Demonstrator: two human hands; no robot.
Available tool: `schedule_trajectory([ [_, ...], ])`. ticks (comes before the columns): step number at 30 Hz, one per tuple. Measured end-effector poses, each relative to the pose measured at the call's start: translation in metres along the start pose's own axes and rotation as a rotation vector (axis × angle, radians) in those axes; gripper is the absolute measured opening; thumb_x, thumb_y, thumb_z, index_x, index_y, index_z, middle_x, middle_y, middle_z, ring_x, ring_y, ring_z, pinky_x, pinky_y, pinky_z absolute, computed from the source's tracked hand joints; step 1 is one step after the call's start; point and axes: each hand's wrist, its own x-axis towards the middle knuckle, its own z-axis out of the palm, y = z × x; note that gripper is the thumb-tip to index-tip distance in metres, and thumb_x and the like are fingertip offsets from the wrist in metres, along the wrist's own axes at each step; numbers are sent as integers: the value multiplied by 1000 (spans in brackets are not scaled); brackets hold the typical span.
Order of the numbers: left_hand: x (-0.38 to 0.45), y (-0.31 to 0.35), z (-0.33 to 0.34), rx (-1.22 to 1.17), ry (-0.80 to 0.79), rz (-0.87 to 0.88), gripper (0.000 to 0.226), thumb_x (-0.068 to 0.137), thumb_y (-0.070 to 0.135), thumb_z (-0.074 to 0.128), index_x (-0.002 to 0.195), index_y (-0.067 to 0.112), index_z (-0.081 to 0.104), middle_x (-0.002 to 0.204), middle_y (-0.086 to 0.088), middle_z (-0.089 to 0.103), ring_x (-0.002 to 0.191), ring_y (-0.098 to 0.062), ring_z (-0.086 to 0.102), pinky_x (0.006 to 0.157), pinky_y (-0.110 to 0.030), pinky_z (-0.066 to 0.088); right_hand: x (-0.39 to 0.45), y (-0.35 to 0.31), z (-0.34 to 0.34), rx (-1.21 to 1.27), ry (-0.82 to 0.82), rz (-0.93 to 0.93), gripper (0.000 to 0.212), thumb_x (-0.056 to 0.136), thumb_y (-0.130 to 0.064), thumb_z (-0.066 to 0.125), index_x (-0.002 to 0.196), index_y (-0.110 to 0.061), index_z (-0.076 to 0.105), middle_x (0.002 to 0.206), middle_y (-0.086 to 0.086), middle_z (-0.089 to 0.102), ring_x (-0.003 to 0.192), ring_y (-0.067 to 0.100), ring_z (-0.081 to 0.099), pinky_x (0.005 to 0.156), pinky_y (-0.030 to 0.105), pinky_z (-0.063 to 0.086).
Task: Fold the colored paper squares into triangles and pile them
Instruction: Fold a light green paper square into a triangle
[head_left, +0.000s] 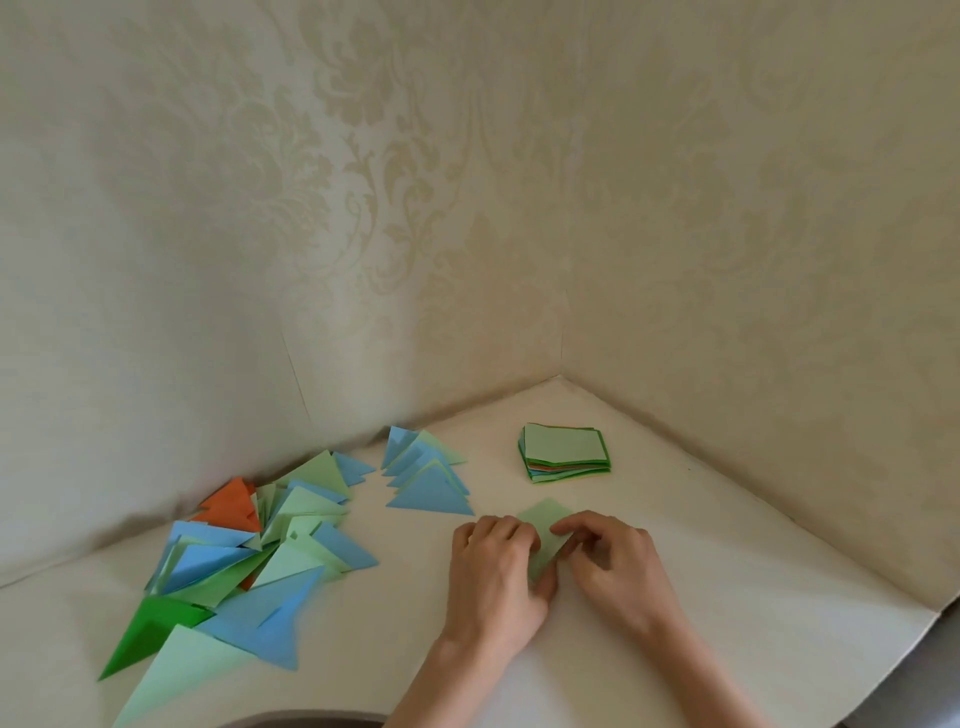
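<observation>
Folding is in progress on one pale green paper square (546, 535), which lies on the cream surface (675, 597) directly in front of the person, just nearer than the stack of unfolded squares (565, 453). The sheet sits between the two hands, its far corner exposed and its near part covered by them.

The left hand (493, 566) grips the sheet's left and near edges; its fingers (511, 527) are curled over the left edge and the thumb presses at the near corner. The right hand (605, 553) pinches the right edge, with its curled fingers resting on the paper's upper face. Both hands therefore clamp the same sheet. Whether a crease has formed cannot be told, since the hands hide the middle of the paper.

The step in hand appears to be bringing one corner across to the opposite corner. The next move probably calls for aligning the two corners exactly, holding them with one hand, and running the other hand's fingers along the diagonal to set the crease. The finished triangle would then go to the pile.

The loose pile of folded triangles (249, 551), in blue, green and orange, spreads across the left of the surface, well apart from the hands. A smaller group of blue triangles (428, 478) lies between that pile and the stack, near the left hand. Patterned wallpaper (363, 208) backs the corner.
</observation>
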Motion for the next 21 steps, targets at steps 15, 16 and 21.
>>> schedule_trajectory([
  [15,-9,-46,-10,-230,31,-183,19,74,6,74,74,21,64,70,17,56,71,-5,44,68,-3,34,6,15,14,-307,52,-77,7,79,-43,72,82,-37,74,89,-19,46,91,2,44,80,31,30],
  [16,-10,-43,-9,-238,23,-195,18,76,5,71,78,21,64,70,18,53,72,-5,45,68,-6,35,6,15,13,-307,53,-72,7,80,-43,71,80,-36,74,89,-19,46,92,2,44,81,31,30],
  [21,-10,-31,0,-297,66,-261,24,79,5,67,92,23,58,81,18,54,81,-7,52,68,-17,42,6,16,15,-280,72,-30,11,79,-42,72,73,-32,70,88,-19,48,92,2,47,81,29,29],
])
